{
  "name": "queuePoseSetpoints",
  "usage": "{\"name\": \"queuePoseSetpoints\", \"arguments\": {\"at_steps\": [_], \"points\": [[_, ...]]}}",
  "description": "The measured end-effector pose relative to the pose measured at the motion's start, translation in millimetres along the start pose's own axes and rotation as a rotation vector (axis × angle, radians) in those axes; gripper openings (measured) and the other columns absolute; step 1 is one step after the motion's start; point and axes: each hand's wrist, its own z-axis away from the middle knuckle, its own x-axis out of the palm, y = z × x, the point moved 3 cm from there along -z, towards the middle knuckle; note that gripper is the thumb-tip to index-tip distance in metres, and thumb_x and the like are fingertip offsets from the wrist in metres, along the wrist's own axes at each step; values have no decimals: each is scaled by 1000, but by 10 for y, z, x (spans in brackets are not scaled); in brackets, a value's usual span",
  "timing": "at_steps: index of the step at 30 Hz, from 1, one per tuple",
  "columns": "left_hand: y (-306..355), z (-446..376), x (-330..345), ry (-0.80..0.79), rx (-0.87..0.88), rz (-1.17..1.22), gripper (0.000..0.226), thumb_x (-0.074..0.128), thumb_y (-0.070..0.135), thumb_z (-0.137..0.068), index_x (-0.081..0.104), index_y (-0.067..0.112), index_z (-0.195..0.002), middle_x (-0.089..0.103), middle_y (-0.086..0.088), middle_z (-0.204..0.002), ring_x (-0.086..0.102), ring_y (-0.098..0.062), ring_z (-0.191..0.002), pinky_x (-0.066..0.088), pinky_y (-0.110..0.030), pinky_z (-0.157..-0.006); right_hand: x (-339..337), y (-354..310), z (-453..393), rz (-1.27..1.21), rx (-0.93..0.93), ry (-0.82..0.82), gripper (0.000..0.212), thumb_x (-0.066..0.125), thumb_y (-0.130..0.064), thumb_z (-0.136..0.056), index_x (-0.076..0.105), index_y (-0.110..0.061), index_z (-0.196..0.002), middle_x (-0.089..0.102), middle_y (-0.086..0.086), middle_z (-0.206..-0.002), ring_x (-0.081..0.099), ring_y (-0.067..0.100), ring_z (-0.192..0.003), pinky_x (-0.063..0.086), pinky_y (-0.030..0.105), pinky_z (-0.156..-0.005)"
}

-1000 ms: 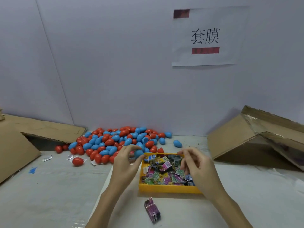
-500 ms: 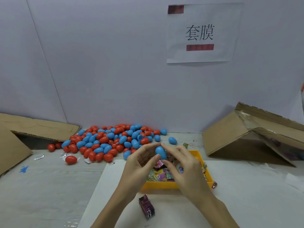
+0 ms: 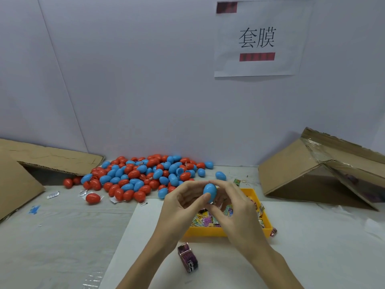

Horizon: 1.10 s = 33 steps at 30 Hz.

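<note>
The left grip (image 3: 178,207) and the right grip (image 3: 235,217) are both clamped on the blue egg (image 3: 210,190), fingertips curled round it from either side. The egg is in the air above the yellow tray (image 3: 204,233) on the bench. The step looks like snapping the egg's halves shut: line up the rims, squeeze evenly along its length, and work over the tray in case it slips.

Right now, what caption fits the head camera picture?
Left hand and right hand hold a blue egg near the yellow tray.
</note>
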Motion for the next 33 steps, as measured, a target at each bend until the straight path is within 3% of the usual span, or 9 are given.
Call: {"name": "queuePoseSetpoints", "arguments": {"at_steps": [5,9,12,15,17,21,24,30,33], "points": [[-11,5,4,-16,-2,-74,20,62,30,-97,74,30,-113,76,12,-107,70,-7,-106,55,-15,-83,6,45,-2,22,40,7,33,67,-51,-86,62,-31,-112,63,-20,-97,63,1,-93,50,9,-73],[-32,27,55,-123,63,-174,37,62,6,-100,64,29,-129,64,15,-118,67,-15,-111,56,-23,-90,-61,72,-30,-39,139,65,29,52,-55,-95,64,-30,-87,61,-20,-69,60,4,-68,42,10,-58],[-14,48,121,-96,138,-232,45,75,17,-91,62,29,-132,61,11,-119,68,-22,-103,58,-26,-86,-58,102,-17,-83,184,24,37,44,-57,-96,68,-29,-89,62,-13,-67,58,8,-59,41,16,-51],[7,51,111,-21,195,-285,35,72,28,-89,65,36,-122,63,15,-107,68,-17,-97,56,-21,-80,-15,122,6,-96,233,-27,48,39,-59,-97,71,-25,-85,63,-2,-65,59,15,-57,46,29,-50],[0,39,84,-17,181,-296,33,67,31,-91,64,40,-123,63,18,-106,67,-14,-100,55,-19,-82,-15,116,4,-109,266,-18,50,36,-58,-98,68,-25,-79,64,-6,-64,58,9,-56,43,20,-50],[-49,14,56,-43,173,-336,41,65,14,-97,63,31,-135,59,15,-114,62,-16,-109,55,-21,-87,-8,93,-8,-163,251,-21,22,48,-46,-100,65,-37,-110,70,-21,-90,68,0,-83,53,13,-67],[-64,18,69,-63,179,-360,47,66,7,-98,63,33,-136,56,7,-119,60,-15,-112,55,-22,-87,22,114,-6,-184,264,-33,29,55,-43,-97,67,-30,-120,72,-17,-101,68,1,-101,58,19,-82],[-82,5,41,-10,154,-377,32,74,21,-92,65,29,-122,62,13,-112,67,-19,-100,60,-32,-84,32,154,0,-246,370,-63,38,53,-47,-94,72,-26,-120,76,-11,-96,73,9,-92,62,33,-79],[-92,-17,5,4,105,-350,20,63,27,-98,64,35,-117,66,13,-108,69,-14,-100,59,-30,-86,-5,150,-23,-203,356,-77,29,48,-43,-100,71,-33,-113,75,-10,-88,70,11,-80,58,27,-68]]}}
